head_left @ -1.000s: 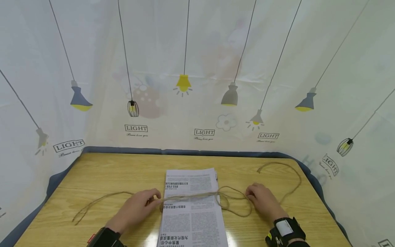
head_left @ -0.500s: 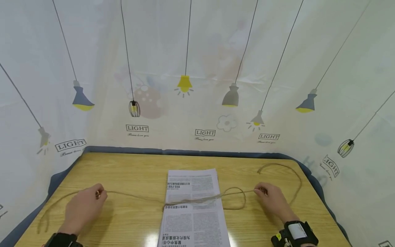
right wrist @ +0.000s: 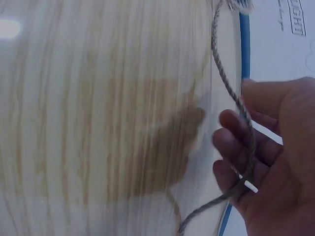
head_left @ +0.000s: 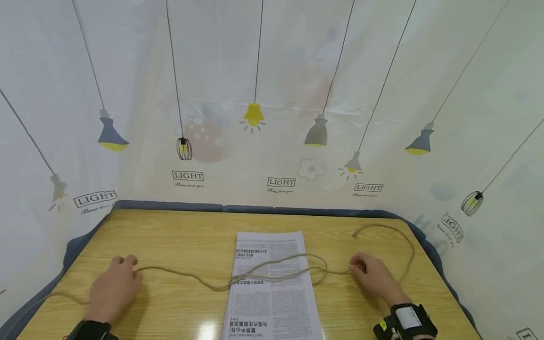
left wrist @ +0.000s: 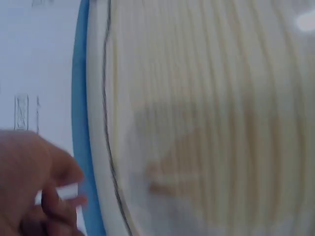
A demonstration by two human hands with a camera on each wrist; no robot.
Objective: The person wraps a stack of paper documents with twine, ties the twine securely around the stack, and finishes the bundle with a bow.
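Observation:
Brown twine [head_left: 187,275] lies across a folded stack of newspaper [head_left: 289,311], with a loose crossing over the paper and a wide loop at its right edge. My left hand [head_left: 114,288] is left of the stack, low over the table, with loosely bent fingers. In the left wrist view the twine [left wrist: 107,123] runs apart from its thumb and fingers. My right hand [head_left: 376,278], right of the stack, holds the twine; in the right wrist view the twine [right wrist: 250,135] passes between the thumb and the curled fingers.
A wooden table [head_left: 170,231] with a dark blue edging [head_left: 204,207] carries everything. Behind it hangs a pale cloth [head_left: 225,61] printed with lamps. The twine's tail [head_left: 399,230] curves over the table's back right, and another trails off the left side.
My left hand has moved left from the newspaper. The twine between the hands, straighter half a second ago, is now slack and has spread over the paper. The stack has shifted slightly right.

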